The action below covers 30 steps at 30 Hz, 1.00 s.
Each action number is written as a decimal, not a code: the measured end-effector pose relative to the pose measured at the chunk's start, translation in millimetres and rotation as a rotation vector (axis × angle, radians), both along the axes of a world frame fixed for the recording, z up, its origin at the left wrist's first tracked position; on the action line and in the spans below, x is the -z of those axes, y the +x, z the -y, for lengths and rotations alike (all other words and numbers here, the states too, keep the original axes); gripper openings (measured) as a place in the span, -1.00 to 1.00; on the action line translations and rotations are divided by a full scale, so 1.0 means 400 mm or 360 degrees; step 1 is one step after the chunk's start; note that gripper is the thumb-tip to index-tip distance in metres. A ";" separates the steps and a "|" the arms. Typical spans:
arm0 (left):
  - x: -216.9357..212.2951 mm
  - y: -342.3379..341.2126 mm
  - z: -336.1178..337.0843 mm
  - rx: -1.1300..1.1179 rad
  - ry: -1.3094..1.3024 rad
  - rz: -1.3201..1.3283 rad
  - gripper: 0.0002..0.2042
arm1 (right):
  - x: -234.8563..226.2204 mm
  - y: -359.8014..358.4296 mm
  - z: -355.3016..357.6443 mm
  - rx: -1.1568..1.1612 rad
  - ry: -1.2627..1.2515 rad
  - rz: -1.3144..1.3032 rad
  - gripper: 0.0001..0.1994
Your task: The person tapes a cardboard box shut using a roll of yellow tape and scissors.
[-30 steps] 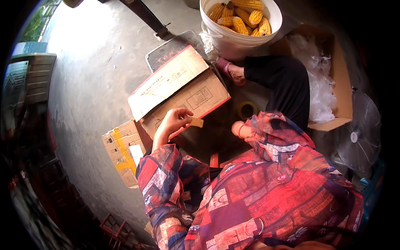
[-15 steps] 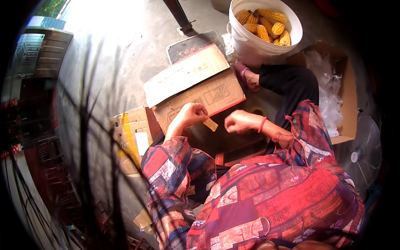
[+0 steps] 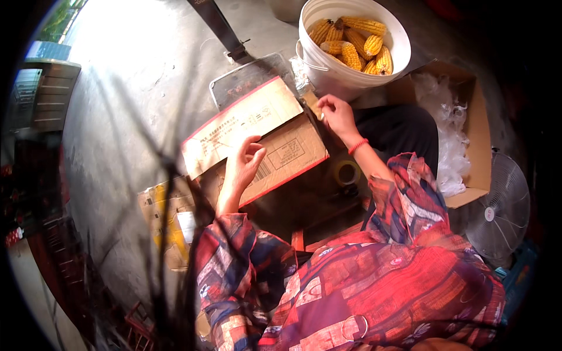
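A flattish cardboard box (image 3: 293, 151) with red edges lies in front of me, its top flap (image 3: 243, 126) slanting across it. My left hand (image 3: 241, 167) is over the near left part of the box, fingers bent and apart, holding nothing visible. My right hand (image 3: 339, 120) is at the box's far right corner, thumb and fingers pinched together. A short tan strip of tape (image 3: 312, 105) shows at those fingertips, beside the box edge. A roll of tape (image 3: 346, 173) sits in shadow below my right forearm.
A white bucket (image 3: 304, 44) of yellow corn cobs (image 3: 363, 25) stands at the far right. An open carton (image 3: 479, 134) with clear plastic bags (image 3: 448, 140) is on the right, beside a fan (image 3: 497, 205). Another cardboard piece (image 3: 170, 225) lies at left. Blurred dark strands cross the left side.
The tan strip has gone from my left hand to my right fingertips. My right hand has moved away from me to the box's far right corner; my left has moved onto the box, fingers opened.
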<state>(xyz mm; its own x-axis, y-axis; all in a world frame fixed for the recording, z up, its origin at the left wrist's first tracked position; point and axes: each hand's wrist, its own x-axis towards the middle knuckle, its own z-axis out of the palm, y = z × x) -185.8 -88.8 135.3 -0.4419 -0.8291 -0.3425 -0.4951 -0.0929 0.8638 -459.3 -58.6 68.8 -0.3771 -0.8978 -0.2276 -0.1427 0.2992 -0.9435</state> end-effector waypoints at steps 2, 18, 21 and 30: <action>0.013 0.003 -0.001 0.0057 -0.0237 0.0195 -0.68 | 0.102 -0.028 0.070 0.0059 -0.0338 -0.0489 -0.84; -0.081 -0.001 -0.011 0.0318 -0.0545 0.0769 -0.61 | 0.449 -0.090 0.206 -0.0909 0.0891 -0.1091 -0.68; -0.092 0.008 -0.018 0.0302 -0.0522 0.0861 -0.59 | 0.402 -0.068 0.221 -0.0850 0.1088 -0.0785 -0.55; -0.087 0.034 -0.015 0.0476 -0.0288 0.0842 -0.63 | 0.414 -0.089 0.202 -0.0696 0.0328 -0.0497 -0.55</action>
<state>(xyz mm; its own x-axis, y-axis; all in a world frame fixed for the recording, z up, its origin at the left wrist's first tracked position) -172.3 -82.9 169.9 -0.4730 -0.7610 -0.4441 -0.8412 0.2401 0.4844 -494.9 -139.3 -97.0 -0.0582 -0.9342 -0.3519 -0.5570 0.3229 -0.7652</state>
